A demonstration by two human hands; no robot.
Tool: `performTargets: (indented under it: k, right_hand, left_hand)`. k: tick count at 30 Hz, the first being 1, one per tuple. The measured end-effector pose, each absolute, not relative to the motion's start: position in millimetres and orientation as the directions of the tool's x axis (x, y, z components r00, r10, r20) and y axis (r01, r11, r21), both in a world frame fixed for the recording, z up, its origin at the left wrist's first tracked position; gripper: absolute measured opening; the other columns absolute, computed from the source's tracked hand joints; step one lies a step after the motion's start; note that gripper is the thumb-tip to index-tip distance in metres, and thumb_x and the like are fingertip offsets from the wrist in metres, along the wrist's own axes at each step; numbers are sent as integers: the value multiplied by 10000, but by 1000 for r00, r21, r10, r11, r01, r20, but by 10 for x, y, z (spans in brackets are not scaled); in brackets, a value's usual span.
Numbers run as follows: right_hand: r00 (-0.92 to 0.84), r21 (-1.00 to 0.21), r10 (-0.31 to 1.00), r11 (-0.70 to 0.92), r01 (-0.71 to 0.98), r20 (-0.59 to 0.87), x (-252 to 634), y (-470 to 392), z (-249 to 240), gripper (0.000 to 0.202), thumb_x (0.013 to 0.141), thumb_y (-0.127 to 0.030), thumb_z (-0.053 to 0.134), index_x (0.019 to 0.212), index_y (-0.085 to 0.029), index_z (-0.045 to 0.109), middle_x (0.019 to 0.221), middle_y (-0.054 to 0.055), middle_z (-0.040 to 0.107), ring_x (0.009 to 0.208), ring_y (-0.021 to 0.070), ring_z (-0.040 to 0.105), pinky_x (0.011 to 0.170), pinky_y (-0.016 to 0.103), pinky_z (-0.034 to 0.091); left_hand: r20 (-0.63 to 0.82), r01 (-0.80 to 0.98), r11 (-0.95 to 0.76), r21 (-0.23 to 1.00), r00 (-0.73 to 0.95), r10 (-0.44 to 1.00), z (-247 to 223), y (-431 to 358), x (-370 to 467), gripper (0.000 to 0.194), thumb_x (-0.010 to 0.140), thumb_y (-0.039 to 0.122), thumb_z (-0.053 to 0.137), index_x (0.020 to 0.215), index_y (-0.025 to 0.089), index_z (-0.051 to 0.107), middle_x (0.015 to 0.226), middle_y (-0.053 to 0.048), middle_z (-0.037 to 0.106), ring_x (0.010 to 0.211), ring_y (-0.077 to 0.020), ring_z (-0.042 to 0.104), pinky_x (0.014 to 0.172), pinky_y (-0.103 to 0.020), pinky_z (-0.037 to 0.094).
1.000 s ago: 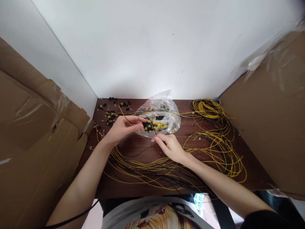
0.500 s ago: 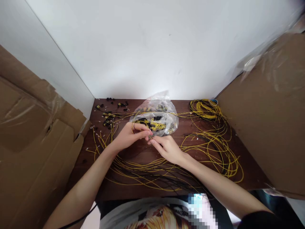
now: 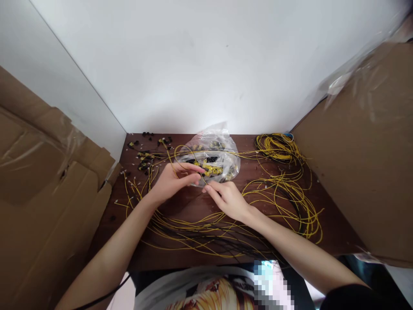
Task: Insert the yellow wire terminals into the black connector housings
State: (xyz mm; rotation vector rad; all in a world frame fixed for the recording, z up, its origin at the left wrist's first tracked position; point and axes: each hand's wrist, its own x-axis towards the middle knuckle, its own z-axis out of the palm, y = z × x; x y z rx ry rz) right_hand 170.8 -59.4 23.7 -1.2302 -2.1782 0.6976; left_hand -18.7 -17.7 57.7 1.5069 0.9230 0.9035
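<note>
Separation! Fingertips that met half a second ago have come apart: the left hand now shows thumb and forefinger parted, while the right hand keeps its pinch on the thin wire. There it is, looping up before the plastic bag, above the desk. The right appears to carry the hold now; whether the left's other fingers grip wire, I can't tell.
</note>
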Motion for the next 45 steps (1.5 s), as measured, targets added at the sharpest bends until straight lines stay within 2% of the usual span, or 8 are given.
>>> performTargets:
  k: [4,9,18,24,31,38,42,45]
  right_hand:
    - [-474,-653,852,491,576,222,1707,-604,245,321,949,-295,357,928,-173,654,763,44,686,652,139,620,658,230,417]
    - [-483,-646,844,506,572,233,1713,-623,254,325,949,-297,353,946,-179,656,807,48,694,667,136,627,660,227,419]
    - [-459,-705,838,516,488,295,1725,-604,300,332,931,-291,401,800,-135,663,574,-9,558,488,72,448,533,197,331]
    - [-404,-822,885,400,406,232,1841,-557,392,350,909,-341,448,764,-140,696,561,-22,524,489,61,369,501,200,279]
    - [-387,-901,913,273,338,131,1927,-496,434,393,895,-417,453,783,-128,695,518,-26,475,491,72,349,497,215,263]
    - [-388,-881,915,274,386,114,1927,-485,432,405,890,-438,448,793,-128,691,505,-37,435,474,69,311,476,211,249]
    - [-391,-865,912,293,408,124,1929,-477,424,395,897,-417,445,787,-126,688,512,-42,429,475,66,307,483,207,249]
    - [-404,-848,905,313,427,131,1916,-483,409,386,905,-402,439,792,-128,686,514,-45,427,477,66,316,493,208,250]
  left_hand:
    - [-29,179,-88,980,565,824,560,-211,-144,209,765,260,648,931,153,716,626,-14,679,605,-113,610,602,-206,477]
    - [-7,278,-213,937,623,782,527,-188,-160,225,802,276,601,959,153,705,673,-20,692,657,-127,622,658,-227,488]
    - [131,315,-392,864,612,780,605,-187,-193,164,808,262,593,748,137,680,665,-27,663,647,-122,583,637,-220,448]
    - [225,241,-347,906,421,879,639,-152,-297,143,773,277,634,732,144,663,632,-10,649,615,-117,589,622,-215,461]
    - [317,98,-320,942,40,948,598,-64,-340,113,746,259,654,738,146,646,586,10,605,519,-77,508,504,-188,403]
    - [231,-168,-294,941,-315,921,563,92,-446,216,673,341,724,712,173,595,592,28,554,473,-47,450,432,-171,367]
    - [270,-111,-325,939,-348,898,545,116,-494,195,681,323,717,732,160,622,594,18,569,472,-49,457,428,-163,360]
    - [393,86,-384,919,-220,893,540,38,-417,143,747,287,660,783,149,655,606,3,595,484,-60,479,454,-174,375]
